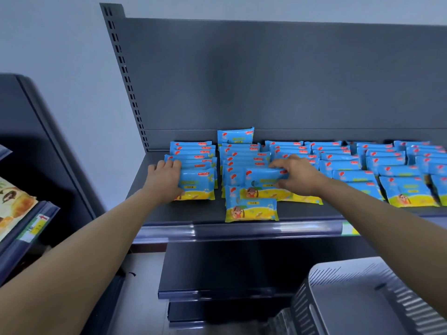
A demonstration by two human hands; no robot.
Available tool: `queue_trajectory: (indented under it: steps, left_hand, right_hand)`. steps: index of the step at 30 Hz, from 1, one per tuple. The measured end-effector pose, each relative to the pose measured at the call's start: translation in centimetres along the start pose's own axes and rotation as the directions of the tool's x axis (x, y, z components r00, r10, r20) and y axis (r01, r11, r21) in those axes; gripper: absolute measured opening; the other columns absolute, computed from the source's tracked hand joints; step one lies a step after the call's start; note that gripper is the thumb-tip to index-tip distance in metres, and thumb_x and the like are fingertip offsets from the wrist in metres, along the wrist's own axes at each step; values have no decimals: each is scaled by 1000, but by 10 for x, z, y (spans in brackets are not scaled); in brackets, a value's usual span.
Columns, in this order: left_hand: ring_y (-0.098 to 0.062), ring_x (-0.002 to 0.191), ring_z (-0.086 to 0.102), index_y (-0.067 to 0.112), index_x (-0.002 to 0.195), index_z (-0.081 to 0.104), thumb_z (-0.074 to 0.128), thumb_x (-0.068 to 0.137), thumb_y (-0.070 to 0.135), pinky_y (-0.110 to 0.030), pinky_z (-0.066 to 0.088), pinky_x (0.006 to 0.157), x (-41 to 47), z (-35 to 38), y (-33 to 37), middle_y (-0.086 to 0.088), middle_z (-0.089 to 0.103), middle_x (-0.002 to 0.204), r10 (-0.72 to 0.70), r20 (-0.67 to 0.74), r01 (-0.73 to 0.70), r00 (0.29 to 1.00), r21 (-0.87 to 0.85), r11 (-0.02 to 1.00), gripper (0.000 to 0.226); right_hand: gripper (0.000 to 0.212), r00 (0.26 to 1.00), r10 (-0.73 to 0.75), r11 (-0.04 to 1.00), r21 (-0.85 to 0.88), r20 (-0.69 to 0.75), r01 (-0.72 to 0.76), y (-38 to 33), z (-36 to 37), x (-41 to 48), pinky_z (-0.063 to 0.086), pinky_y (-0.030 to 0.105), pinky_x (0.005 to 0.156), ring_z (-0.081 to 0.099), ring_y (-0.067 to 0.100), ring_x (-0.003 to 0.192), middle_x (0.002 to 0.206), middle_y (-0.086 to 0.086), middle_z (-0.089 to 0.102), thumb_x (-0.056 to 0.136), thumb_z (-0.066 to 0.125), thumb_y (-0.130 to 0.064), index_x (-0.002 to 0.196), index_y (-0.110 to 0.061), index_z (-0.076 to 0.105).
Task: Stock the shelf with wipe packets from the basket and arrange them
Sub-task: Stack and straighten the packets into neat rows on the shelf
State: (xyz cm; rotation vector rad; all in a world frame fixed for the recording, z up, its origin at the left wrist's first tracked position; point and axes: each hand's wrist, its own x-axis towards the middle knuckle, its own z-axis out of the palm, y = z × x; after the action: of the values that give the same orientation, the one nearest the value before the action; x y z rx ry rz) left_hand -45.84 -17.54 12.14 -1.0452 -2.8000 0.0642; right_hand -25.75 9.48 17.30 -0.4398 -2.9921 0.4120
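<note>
Blue-and-yellow wipe packets stand in several leaning rows across the dark grey shelf (183, 212). My left hand (165, 178) presses against the left side of the front packet (197, 184) of the leftmost row. My right hand (296, 174) grips a packet (263, 176) by its right end, over the second row. One packet (250, 210) lies flat near the shelf's front edge. Another packet (235, 136) stands upright at the back against the panel. The grey slatted basket (338, 298) sits at the lower right; it looks to hold no packets.
The shelf's clear price rail (242, 229) runs along its front edge. Lower dark shelves (217, 269) sit below. A neighbouring shelf unit (26, 213) at the left holds a printed package. The slotted upright (125, 76) marks the shelf's left end.
</note>
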Motion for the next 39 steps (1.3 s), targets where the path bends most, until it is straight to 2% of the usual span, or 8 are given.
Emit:
queue_trajectory:
  steps: [3,7,12,17,21,28,32,39]
  left_hand:
    - [-26,117,42,14,128,36,70,71,46,-40,33,98,6,3,2,-7,43,128,-2,-8,2,1000,4,1000,73]
    - [-26,115,43,14,125,37,70,70,43,-40,33,98,9,4,7,-7,44,126,-17,-34,17,999,-15,1000,70]
    - [-28,116,43,13,126,37,69,71,40,-41,32,100,9,3,15,-9,43,126,-56,-25,55,998,-23,998,69]
    - [-28,118,42,12,131,33,69,70,44,-40,31,101,4,1,18,-8,40,128,-95,2,95,995,34,995,77]
    - [-28,119,41,12,132,32,69,70,42,-40,29,103,4,-1,23,-8,40,129,-121,15,120,993,21,993,78]
    - [-27,121,39,15,140,30,71,72,42,-40,25,106,-4,2,18,-7,41,129,-127,-2,127,992,-87,988,85]
    - [-25,120,40,17,137,35,76,68,40,-37,23,105,-3,1,6,-4,46,127,-123,-34,115,992,-181,977,83]
    - [-24,121,38,16,137,35,80,61,38,-33,20,106,14,0,-9,-4,45,130,-47,-29,38,998,-244,969,90]
  right_hand:
    - [46,997,39,994,-106,72,-32,23,-1,-7,32,36,96,46,24,111,95,1,53,80,68,-26,124,-30,55]
    - [54,975,167,931,-349,145,-107,53,0,-16,30,40,98,41,28,120,121,9,57,85,61,-31,136,-31,42]
    - [50,955,264,788,-601,134,-134,69,-4,-12,32,43,99,41,28,123,126,8,56,90,50,-27,138,-30,38]
    - [65,963,249,742,-659,97,-125,67,-6,3,32,45,103,39,29,126,133,9,48,82,60,-50,132,-15,40]
    - [75,969,217,779,-619,115,-101,55,-12,18,32,46,104,37,32,127,136,12,42,77,68,-50,133,-12,37]
    - [52,996,-69,937,-340,57,85,9,-14,57,30,44,102,38,28,125,134,7,47,86,60,-39,132,-18,45]
    - [59,969,-236,945,-215,76,247,-30,0,80,26,45,107,30,27,135,146,5,37,89,56,-39,141,-19,37]
    - [59,946,-313,939,-120,87,322,-83,19,127,29,43,107,31,26,134,144,5,38,89,58,-37,141,-16,37]
